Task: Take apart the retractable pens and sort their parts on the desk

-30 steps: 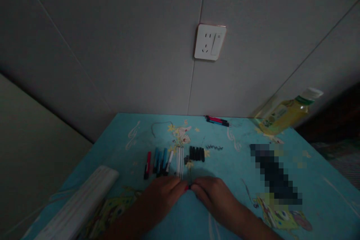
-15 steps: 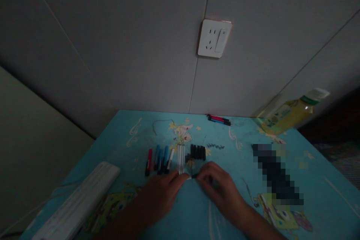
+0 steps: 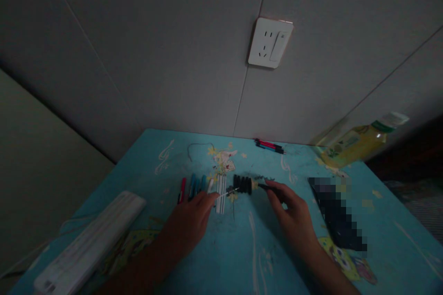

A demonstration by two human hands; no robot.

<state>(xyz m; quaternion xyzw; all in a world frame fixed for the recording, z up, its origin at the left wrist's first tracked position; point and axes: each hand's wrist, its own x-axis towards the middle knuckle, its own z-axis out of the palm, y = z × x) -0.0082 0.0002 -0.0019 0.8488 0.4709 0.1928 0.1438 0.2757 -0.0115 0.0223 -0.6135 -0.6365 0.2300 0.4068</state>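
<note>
Above tablecloth (image 3: 221,253) | left hand (image 3: 194,214) pinches slim rod (image 3: 228,192) | right hand (image 3: 290,207) grips dark piece (image 3: 270,187), perhaps tube

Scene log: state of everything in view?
Left hand: closed on thin rod
Right hand: closed on black piece
Silver rods: side by side
Black tubes: side by side
Coloured barrels: partly hidden
Pens by wall: lying bunched
Bottle: capped, yellow liquid inside
Wall socket: nothing plugged in
White bar: lying flat
Dark item: pixelated, unclear

Clearance, tablecloth (image 3: 224,258)
I read room between left hand (image 3: 192,216) and right hand (image 3: 292,212); silver tubes (image 3: 220,205), black cylinders (image 3: 242,184) block beyond.
</note>
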